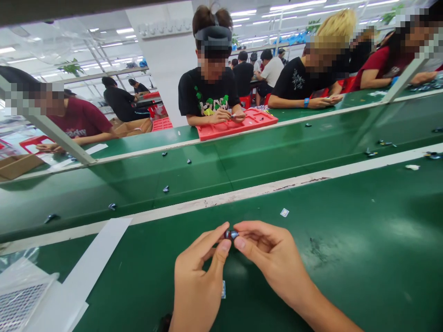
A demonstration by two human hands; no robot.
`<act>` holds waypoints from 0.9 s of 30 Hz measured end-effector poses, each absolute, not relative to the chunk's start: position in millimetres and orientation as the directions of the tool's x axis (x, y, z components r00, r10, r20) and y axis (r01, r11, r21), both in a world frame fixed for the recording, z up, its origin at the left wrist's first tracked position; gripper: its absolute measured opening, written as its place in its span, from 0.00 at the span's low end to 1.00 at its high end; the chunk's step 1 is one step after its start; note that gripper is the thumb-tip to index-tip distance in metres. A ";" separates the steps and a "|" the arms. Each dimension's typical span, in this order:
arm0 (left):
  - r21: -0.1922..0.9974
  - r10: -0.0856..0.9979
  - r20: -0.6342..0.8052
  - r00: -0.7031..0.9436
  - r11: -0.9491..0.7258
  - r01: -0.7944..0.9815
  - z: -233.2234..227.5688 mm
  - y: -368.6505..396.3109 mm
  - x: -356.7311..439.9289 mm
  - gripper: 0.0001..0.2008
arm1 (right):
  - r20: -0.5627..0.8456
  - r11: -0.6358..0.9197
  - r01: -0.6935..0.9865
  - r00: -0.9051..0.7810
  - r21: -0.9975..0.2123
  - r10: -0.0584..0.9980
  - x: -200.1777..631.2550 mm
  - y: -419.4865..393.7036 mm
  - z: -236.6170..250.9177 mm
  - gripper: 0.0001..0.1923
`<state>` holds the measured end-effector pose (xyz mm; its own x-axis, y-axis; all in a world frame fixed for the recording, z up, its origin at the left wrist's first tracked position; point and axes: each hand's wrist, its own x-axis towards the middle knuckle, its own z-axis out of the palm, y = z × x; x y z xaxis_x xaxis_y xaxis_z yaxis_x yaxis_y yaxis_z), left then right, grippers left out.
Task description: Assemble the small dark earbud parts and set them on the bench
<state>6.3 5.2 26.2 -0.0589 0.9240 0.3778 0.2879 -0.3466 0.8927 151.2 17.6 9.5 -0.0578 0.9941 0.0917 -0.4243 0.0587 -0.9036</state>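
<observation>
A small glossy dark-blue part [231, 234], too small to name surely, sits between the fingertips of both hands above the green worktable [145, 276]. My left hand [199, 274] pinches it from the left between thumb and index finger. From the right, my right hand [273, 253] grips its other side with thumb and fingers, the remaining fingers curled. Below the hands, a little square sticker [223, 290] lies partly hidden behind my left hand. Another square sticker [284, 212] rests on the table beyond my right hand.
White paper strips [100, 253] and a clear plastic bag [26, 295] lie at left. Past a pale ledge [214, 201], a green conveyor [207, 173] carries several small dark parts [166, 189]. Opposite, a person [211, 87] works over a red tray [242, 125]; other people sit alongside.
</observation>
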 end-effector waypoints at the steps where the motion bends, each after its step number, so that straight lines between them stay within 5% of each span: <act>1: 0.871 0.912 0.407 -0.056 -0.369 0.323 24.6 5.1 5.6 0.16 | 0.082 0.041 -0.433 -0.077 -0.900 0.994 150.6 17.4 9.3 0.08; 9: 0.774 0.852 0.522 0.044 -0.495 0.395 27.2 10.1 3.2 0.16 | -0.009 -0.080 -0.432 -0.162 -0.898 0.987 153.2 18.8 11.1 0.13; 13: 0.811 0.868 0.485 0.109 -0.492 0.315 30.5 12.8 -1.2 0.17 | -0.028 -0.147 -0.312 -0.357 -0.939 0.934 158.7 19.2 16.1 0.20; 18: 0.869 0.897 0.399 0.192 -0.437 0.234 34.3 14.5 -5.8 0.17 | -0.008 -0.106 -0.164 -0.508 -0.981 0.861 166.7 17.3 20.1 0.25; 27: 0.898 0.910 0.360 0.205 -0.397 0.189 41.1 14.7 -7.0 0.14 | 0.025 -0.011 -0.066 -0.523 -0.998 0.852 172.4 12.3 28.6 0.24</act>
<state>-7.0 14.7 41.1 0.2050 0.9103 0.3596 0.1889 -0.3973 0.8980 172.4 12.3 28.6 -0.5233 0.8518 0.0250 -0.0660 -0.0113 -0.9978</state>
